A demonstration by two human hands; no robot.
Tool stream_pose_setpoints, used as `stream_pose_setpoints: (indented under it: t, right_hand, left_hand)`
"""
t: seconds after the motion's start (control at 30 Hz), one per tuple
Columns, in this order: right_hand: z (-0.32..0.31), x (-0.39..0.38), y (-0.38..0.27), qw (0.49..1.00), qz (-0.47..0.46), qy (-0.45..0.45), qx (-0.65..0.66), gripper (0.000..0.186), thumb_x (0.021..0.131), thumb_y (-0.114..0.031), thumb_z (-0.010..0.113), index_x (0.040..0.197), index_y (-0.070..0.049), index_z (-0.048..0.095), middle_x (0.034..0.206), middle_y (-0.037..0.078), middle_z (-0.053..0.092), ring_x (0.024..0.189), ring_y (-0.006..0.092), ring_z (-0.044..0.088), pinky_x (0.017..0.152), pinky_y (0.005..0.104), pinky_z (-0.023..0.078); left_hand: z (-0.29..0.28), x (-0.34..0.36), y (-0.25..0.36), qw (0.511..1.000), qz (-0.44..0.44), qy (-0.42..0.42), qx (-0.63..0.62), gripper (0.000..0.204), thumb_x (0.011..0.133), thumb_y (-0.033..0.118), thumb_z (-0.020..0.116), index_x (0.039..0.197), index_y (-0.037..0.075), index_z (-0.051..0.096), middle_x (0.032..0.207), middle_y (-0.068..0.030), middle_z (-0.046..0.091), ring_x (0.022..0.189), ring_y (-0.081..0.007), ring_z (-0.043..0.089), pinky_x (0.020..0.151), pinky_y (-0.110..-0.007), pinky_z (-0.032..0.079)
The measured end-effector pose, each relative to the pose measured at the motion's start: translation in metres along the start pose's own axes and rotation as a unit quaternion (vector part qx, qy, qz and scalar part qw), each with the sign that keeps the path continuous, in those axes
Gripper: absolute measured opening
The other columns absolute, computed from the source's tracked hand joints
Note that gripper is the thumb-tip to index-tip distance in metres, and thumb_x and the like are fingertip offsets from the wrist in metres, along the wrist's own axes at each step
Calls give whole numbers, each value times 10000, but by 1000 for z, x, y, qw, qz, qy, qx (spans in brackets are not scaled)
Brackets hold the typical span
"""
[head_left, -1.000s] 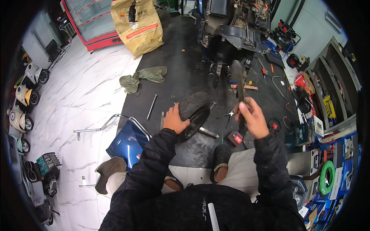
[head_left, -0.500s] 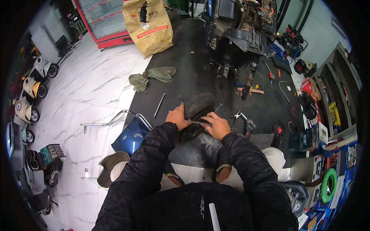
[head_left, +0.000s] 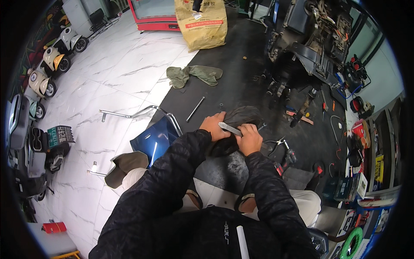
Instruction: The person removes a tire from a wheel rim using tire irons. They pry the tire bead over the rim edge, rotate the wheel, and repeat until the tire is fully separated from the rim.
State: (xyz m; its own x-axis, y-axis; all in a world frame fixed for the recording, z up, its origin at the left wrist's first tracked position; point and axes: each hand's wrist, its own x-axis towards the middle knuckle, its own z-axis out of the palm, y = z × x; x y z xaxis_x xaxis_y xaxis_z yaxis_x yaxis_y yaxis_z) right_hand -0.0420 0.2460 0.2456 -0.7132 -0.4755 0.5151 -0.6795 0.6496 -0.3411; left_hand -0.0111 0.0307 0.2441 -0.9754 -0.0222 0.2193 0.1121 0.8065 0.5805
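Note:
A dark rubber tire stands between my feet on the black mat. My left hand is closed on the tire's left side. In my right hand, at the tire's near right side, is a flat metal tire lever. The lever's broad pale end points left toward my left hand and lies over the tire. The tire's lower part is in shadow, and my hands hide some of its rim.
A partly stripped scooter stands at the far right. Pliers, a long metal rod and a green cloth lie on the mat. At left are a blue panel and a bent chrome bar. Shelves line the right.
The view has swung, so the surroundings appear further right. The lever's broad end now shows above the tire, pointing left, where before the lever lay nearly level between both hands.

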Motion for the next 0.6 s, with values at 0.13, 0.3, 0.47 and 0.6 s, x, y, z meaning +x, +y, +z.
stream_pose_setpoints:
  t: [0.13,0.3,0.47,0.6]
  right_hand:
    - [1,14,9,998,-60,-3,-20,260,792,-193,847,1018,-101,760,1069,34,706,1067,266,685,834,413,589]
    - [3,25,19,995,-88,-44,10,207,786,-188,827,889,-79,684,944,63,622,949,300,663,739,446,564]
    - [7,17,22,996,-87,-4,6,195,766,-166,817,798,-82,644,869,65,599,897,302,662,687,453,558]
    - [11,8,23,997,-63,31,-18,220,748,-152,811,733,-81,604,823,64,591,849,303,663,640,462,550]
  left_hand:
    - [2,0,-2,999,-17,31,-20,867,719,376,834,1453,2,564,1221,-253,706,1065,-471,696,948,-511,571]
    - [8,-6,1,997,-30,60,-42,849,737,366,836,1466,32,560,1275,-216,694,1114,-447,684,969,-512,559]
    - [8,-7,1,995,-12,58,-81,818,750,336,832,1477,72,566,1344,-175,677,1191,-425,659,1015,-507,530]
    - [7,-4,5,995,6,72,-75,820,747,336,835,1480,77,573,1343,-169,677,1186,-425,661,999,-502,539]
